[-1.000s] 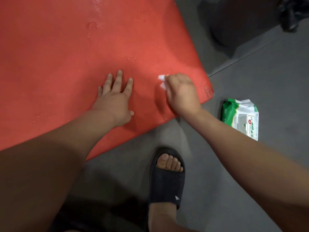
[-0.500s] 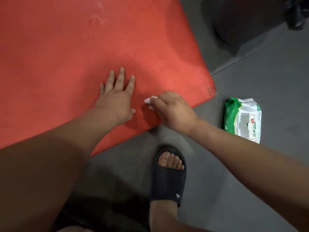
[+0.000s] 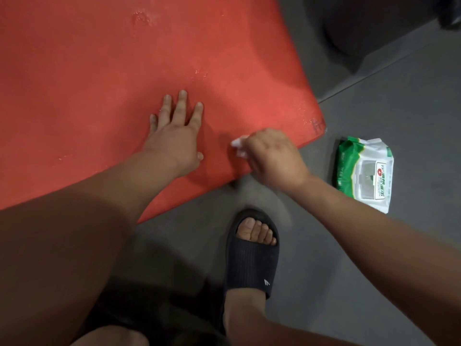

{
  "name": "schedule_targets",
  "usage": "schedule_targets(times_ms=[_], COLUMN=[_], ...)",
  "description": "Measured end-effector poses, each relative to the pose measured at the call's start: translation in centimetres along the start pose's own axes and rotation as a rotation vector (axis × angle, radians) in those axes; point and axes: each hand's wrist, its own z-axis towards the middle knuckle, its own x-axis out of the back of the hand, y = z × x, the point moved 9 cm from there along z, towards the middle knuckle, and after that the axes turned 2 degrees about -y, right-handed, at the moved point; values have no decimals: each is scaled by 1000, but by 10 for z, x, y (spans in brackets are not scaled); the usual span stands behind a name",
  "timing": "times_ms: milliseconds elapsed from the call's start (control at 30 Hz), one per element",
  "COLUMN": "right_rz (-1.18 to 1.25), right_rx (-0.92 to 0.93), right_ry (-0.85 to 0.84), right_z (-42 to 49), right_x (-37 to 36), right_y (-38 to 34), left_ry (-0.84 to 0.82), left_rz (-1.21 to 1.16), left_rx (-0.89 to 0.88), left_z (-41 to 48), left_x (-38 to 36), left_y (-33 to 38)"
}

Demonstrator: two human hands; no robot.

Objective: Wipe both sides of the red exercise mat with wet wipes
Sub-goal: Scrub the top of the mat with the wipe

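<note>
As it lies flat on the grey floor [image 3: 374, 245], the red exercise mat [image 3: 99, 71] fills the upper left of the head view. Its near edge runs diagonally from the lower left up to a rounded corner at the right. A dark bulky object [image 3: 361, 26], too shadowed to identify, stands on the floor beyond the mat's right edge. Both bare forearms reach in from the bottom of the frame.

A black slide sandal [image 3: 252, 260] on one foot rests on the floor just short of the mat's near edge, toes pointing toward the mat. A green-and-white pack of wet wipes [image 3: 364, 173] lies on the floor to the right of the mat's corner, close to it but not touching.

The left hand [image 3: 174, 141] lies palm-down on the mat near its edge, with the fingers straight and slightly spread, and it holds nothing. The right hand [image 3: 272, 158] sits over the mat's near edge, just beside the left hand. Its fingers are curled around a bunched white wet wipe [image 3: 237, 146], which protrudes toward the left hand and touches the mat.

Small droplets [image 3: 200, 73] glisten on the mat beyond the left hand's fingertips. A faint dark mark [image 3: 316, 124] sits at the mat's right corner.
</note>
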Motion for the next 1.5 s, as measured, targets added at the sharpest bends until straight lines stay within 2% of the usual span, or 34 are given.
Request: schedule_targets(times_ms=[133,200,267,367,433,500,567,600,733,833,933,1133,1200,1367,1500], right_rz=[-66,-1,40,-21,-89,-147,-152,-133,8,-43,-114,-209,-177,-122,-104], right_rx=[-334,-285,-126,-27,-97,-255,-401,-417,-155,-64,-99,-402,-409,-361,-359], right_ry=[166,146,80,43,74,136,173,172,58,49,97,220,220,176,105], right_z=[-1,-5,-12,-21,-25,-32,-37,-37,-31,-35,-41,-44,-32,10,42], right_x=[14,0,-13,-10,0,14,16,12,-23,-20,1,35,34,33,40], right_y=[33,5,-27,-26,4,37,47,39,-24,-23,12,104,114,126,138], left_ry=[13,19,20,19,19,24,30,32,34,26,41,47,68,284,381], left_rz=[3,5,3,-2,-5,-2,0,0,2,-8,-15,-64,-78,-41,-66], left_rx=[7,7,9,2,-2,-1,0,0,-2,-3,-13,-41,-61,-118,-103], left_z=[1,2,1,1,1,1,1,1,2,1,1,3,2,0,17], left_x=[-2,-2,-2,-2,-1,-1,-2,-3,-2,0,1,8,17,49,64], left_y=[0,1,0,0,0,-1,0,0,0,-1,-1,-4,-6,-2,-5])
